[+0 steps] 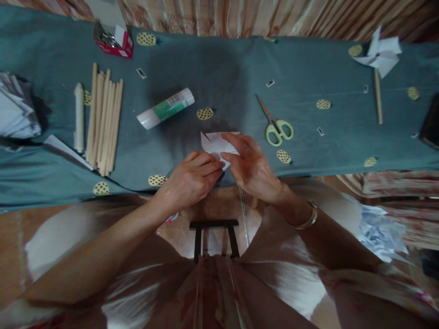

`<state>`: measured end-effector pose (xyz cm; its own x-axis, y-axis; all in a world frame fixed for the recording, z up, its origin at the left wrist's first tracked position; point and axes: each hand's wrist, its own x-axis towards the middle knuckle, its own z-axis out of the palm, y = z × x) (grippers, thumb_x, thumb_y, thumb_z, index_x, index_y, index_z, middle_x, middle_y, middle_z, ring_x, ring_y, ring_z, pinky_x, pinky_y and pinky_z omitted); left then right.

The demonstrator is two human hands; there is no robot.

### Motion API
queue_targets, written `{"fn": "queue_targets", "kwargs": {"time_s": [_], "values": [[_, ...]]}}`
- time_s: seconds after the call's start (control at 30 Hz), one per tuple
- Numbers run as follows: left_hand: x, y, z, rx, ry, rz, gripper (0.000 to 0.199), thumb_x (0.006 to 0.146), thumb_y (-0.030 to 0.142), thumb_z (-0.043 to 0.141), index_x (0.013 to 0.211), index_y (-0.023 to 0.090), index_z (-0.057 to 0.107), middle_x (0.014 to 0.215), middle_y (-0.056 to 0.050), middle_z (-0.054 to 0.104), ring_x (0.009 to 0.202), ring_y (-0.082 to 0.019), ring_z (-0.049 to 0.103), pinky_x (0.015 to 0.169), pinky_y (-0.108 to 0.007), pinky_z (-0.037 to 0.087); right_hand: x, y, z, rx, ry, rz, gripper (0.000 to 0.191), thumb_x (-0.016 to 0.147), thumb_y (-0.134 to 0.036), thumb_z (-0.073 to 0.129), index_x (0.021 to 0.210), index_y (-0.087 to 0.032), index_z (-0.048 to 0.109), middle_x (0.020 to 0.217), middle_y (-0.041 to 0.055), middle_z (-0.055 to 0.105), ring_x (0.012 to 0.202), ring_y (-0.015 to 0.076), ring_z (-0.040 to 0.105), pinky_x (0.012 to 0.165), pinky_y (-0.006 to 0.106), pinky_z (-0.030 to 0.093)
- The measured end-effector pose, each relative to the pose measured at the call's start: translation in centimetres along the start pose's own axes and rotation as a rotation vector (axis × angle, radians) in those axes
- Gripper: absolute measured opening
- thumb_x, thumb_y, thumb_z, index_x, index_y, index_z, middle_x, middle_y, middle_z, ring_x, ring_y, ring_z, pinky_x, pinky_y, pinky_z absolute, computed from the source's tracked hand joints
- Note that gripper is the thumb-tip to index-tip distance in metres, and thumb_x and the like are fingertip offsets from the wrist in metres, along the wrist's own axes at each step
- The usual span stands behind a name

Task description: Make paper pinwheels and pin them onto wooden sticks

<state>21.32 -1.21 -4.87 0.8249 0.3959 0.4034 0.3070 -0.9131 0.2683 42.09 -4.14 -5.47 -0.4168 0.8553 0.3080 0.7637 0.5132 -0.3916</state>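
Note:
A small white sheet of paper (216, 140) with a slit near its upper left corner is between my hands at the near edge of the table. My left hand (195, 177) has its fingers closed on the paper's lower left part. On the right side, my right hand (252, 167) pinches the paper with thumb and fingers; a bangle circles that wrist. Beyond them lies a glue stick (168, 107) with a green and white label. Scissors (274, 124) with pale green handles rest to the right, blades slightly apart.
Wooden sticks (104, 121) lie at left beside a white candle-like stick (79, 118) and a paper stack (17, 107). Behind them stands a red box (115, 42) of small metal pieces. A paper pinwheel (379, 52) on a stick lies far right. Crumpled paper (382, 233) is below the table.

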Motion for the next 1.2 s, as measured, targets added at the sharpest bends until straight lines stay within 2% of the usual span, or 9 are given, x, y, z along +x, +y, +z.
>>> {"fn": "queue_targets", "kwargs": {"time_s": [0.1, 0.2, 0.47, 0.6, 0.83, 1.03, 1.2], "values": [[-0.1, 0.0, 0.0, -0.034, -0.030, -0.042, 0.022, 0.099, 0.016, 0.049, 0.101, 0.015, 0.071, 0.107, -0.008, 0.076, 0.100, -0.021, 0.065, 0.085, -0.037, 0.050, -0.4, -0.2, 0.5, 0.024, -0.004, 0.023, 0.029, 0.097, -0.017, 0.038, 0.109, -0.027, 0.062, 0.146, 0.0042, 0.051, 0.141, 0.0252, 0.041, 0.112, 0.056, 0.042], [-0.2, 0.1, -0.1, -0.043, -0.042, -0.085, 0.022, 0.098, 0.017, 0.049, 0.100, 0.015, 0.071, 0.107, -0.009, 0.075, 0.102, -0.023, 0.065, 0.086, -0.038, 0.050, -0.8, -0.2, 0.8, 0.018, 0.005, -0.006, 0.032, 0.093, -0.014, 0.041, 0.116, -0.026, 0.059, 0.151, 0.0054, 0.046, 0.149, 0.0256, 0.030, 0.114, 0.056, 0.037], [-1.3, -0.4, -1.2, -0.102, 0.070, -0.196, 0.012, 0.092, 0.024, 0.061, 0.092, 0.016, 0.070, 0.101, -0.008, 0.075, 0.094, -0.023, 0.065, 0.081, -0.040, 0.050, -1.5, -0.2, 1.2, 0.024, -0.012, -0.011, 0.046, 0.085, -0.014, 0.047, 0.129, -0.026, 0.052, 0.156, 0.0075, 0.042, 0.152, 0.0289, 0.024, 0.114, 0.057, 0.033], [-1.8, -0.8, -1.4, -0.177, 0.067, -0.297, 0.016, 0.093, 0.024, 0.059, 0.088, 0.017, 0.072, 0.098, -0.008, 0.074, 0.092, -0.022, 0.065, 0.080, -0.037, 0.052, -1.3, 0.1, 1.2, 0.031, 0.023, -0.052, 0.044, 0.085, -0.012, 0.049, 0.127, -0.022, 0.055, 0.154, 0.0111, 0.044, 0.151, 0.0306, 0.026, 0.112, 0.058, 0.034], [-1.5, -1.3, -1.2, -0.329, 0.092, -0.465, 0.021, 0.091, 0.028, 0.058, 0.083, 0.018, 0.074, 0.091, -0.007, 0.075, 0.087, -0.020, 0.066, 0.081, -0.034, 0.054, -0.7, 0.0, 0.7, 0.050, 0.009, -0.049, 0.037, 0.085, -0.011, 0.048, 0.118, -0.019, 0.062, 0.150, 0.0151, 0.049, 0.150, 0.0322, 0.029, 0.112, 0.061, 0.035], [-0.9, -1.6, -1.2, -0.445, 0.117, -0.617, 0.021, 0.087, 0.031, 0.060, 0.077, 0.019, 0.074, 0.086, -0.007, 0.075, 0.081, -0.020, 0.068, 0.078, -0.032, 0.052, -0.6, 0.5, 0.4, 0.058, 0.016, -0.058, 0.031, 0.086, -0.012, 0.049, 0.112, -0.021, 0.063, 0.150, 0.0114, 0.050, 0.150, 0.0311, 0.030, 0.112, 0.061, 0.037], [-0.7, -1.9, -0.9, -0.562, 0.186, -0.741, 0.021, 0.083, 0.037, 0.066, 0.073, 0.021, 0.075, 0.083, -0.007, 0.075, 0.074, -0.020, 0.066, 0.069, -0.032, 0.049, -0.6, 0.9, 0.8, 0.069, 0.039, -0.056, 0.026, 0.090, -0.013, 0.047, 0.107, -0.020, 0.066, 0.146, 0.0126, 0.054, 0.148, 0.0294, 0.034, 0.110, 0.059, 0.041]]}}
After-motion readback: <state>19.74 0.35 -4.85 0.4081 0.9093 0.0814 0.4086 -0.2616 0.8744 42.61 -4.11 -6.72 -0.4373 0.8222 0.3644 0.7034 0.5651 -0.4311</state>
